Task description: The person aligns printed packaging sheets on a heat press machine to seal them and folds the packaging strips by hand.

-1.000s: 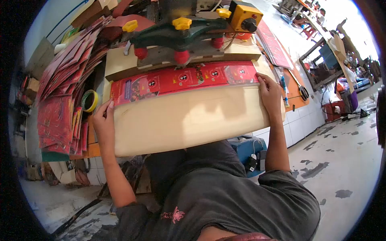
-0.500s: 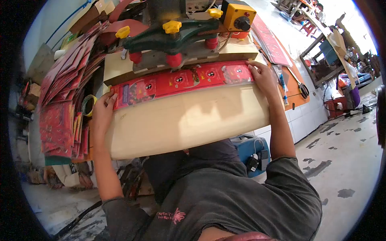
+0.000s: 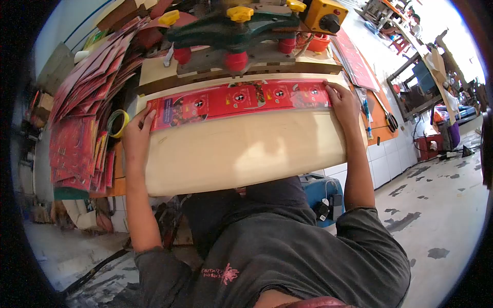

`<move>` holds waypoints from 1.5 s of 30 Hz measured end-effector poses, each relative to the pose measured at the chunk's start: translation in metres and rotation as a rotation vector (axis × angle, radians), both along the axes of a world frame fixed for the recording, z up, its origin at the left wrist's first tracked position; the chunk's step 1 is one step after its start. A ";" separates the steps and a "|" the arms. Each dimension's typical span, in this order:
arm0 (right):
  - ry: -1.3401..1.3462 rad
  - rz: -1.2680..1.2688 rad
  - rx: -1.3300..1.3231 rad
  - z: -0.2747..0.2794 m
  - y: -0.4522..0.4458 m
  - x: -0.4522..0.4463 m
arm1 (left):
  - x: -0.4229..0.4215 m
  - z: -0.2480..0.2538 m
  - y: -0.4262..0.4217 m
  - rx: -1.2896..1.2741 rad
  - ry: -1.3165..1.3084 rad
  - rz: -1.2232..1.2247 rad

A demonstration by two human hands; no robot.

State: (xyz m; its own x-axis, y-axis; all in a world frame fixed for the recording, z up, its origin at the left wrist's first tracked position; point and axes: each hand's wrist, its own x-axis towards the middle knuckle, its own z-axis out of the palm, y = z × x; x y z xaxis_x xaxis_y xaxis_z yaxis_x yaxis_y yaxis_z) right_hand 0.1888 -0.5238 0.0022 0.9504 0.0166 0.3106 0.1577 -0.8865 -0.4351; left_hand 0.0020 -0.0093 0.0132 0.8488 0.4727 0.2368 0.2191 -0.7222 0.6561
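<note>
A long red printed plastic strip, with round logos and food pictures, lies across a smooth cream board. My left hand pinches its left end between thumb and fingers. At the opposite end, my right hand grips the strip's corner, fingers curled over the edge. Just beyond the strip stands a press with a dark green arm, yellow knobs and red round caps. A narrow band of cream surface shows between the strip and the press bar.
Piled red printed sheets lean at the left, beside a yellow-green tape roll. A yellow control box sits at the back right. Scissors and more red sheets lie right. A blue bin stands below.
The strip has come away from the press bar toward me, with both hands still at its ends. The whole view has also shifted slightly.
</note>
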 end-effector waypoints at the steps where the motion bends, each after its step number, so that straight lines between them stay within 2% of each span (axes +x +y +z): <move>1: -0.037 0.013 0.033 -0.001 0.000 -0.001 | 0.001 -0.005 0.001 -0.068 -0.014 0.024; 3: -0.069 0.037 0.070 -0.004 -0.001 -0.001 | 0.002 -0.010 0.004 -0.131 -0.025 0.059; 5: -0.100 0.041 0.113 -0.006 -0.002 0.001 | 0.002 -0.010 0.004 0.032 -0.100 0.030; 9: -0.064 0.061 0.300 0.004 0.004 -0.007 | 0.003 -0.008 0.004 -0.048 -0.137 0.038; 15: -0.082 0.105 0.409 0.001 -0.002 -0.005 | 0.001 0.001 -0.002 -0.134 -0.163 0.051; 20: -0.110 0.153 0.505 -0.010 -0.016 0.003 | -0.009 -0.001 0.003 -0.040 -0.173 0.064; 23: 0.010 0.168 0.557 -0.005 -0.020 -0.001 | -0.023 0.006 -0.008 -0.012 -0.166 0.106; 25: 0.142 0.179 0.971 0.002 -0.013 -0.016 | -0.042 0.010 -0.019 -0.005 -0.169 0.114; 26: 0.224 0.239 1.087 0.003 -0.018 -0.023 | -0.054 0.010 -0.024 -0.021 -0.196 0.151; 27: 0.221 0.220 1.090 0.004 -0.024 -0.031 | -0.066 0.007 -0.029 -0.037 -0.219 0.187; 28: 0.370 0.250 1.168 0.006 -0.029 -0.039 | -0.077 0.002 -0.031 -0.039 -0.212 0.169; 29: 0.515 0.280 1.244 0.010 -0.034 -0.047 | -0.088 -0.002 -0.031 -0.008 -0.330 0.162; 30: 0.518 0.320 1.242 0.021 -0.028 -0.062 | -0.098 -0.006 -0.029 0.019 -0.452 0.153; 32: 0.549 0.386 1.276 0.023 -0.029 -0.077 | -0.121 -0.009 -0.022 0.200 -0.475 0.131; 33: 0.547 0.402 1.330 0.030 -0.020 -0.088 | -0.131 -0.005 -0.026 0.195 -0.480 0.113; 34: 0.518 0.450 1.358 0.026 -0.019 -0.092 | -0.141 0.000 -0.033 0.161 -0.399 0.200; 36: 0.516 0.471 1.364 0.029 -0.018 -0.104 | -0.159 0.006 -0.032 0.133 -0.315 0.283; 38: 0.536 0.509 1.357 0.042 -0.010 -0.117 | -0.174 0.010 -0.020 0.460 -0.146 0.386; 41: 0.627 0.590 1.213 0.054 -0.005 -0.129 | -0.170 0.021 -0.031 0.438 -0.254 0.381; 43: 0.589 0.572 1.175 0.053 0.011 -0.137 | -0.151 0.034 -0.058 0.390 -0.316 0.215; 45: 0.600 0.651 0.989 0.075 0.026 -0.148 | -0.130 0.039 -0.090 0.229 -0.333 0.025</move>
State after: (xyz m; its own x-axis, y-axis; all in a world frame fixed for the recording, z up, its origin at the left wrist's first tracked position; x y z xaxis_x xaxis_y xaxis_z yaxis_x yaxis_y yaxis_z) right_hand 0.0405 -0.4980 0.0774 0.8484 0.5293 -0.0068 -0.0115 0.0057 -0.9999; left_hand -0.1280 -0.0993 0.0525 0.6970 0.3952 0.5984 0.0414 -0.8552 0.5166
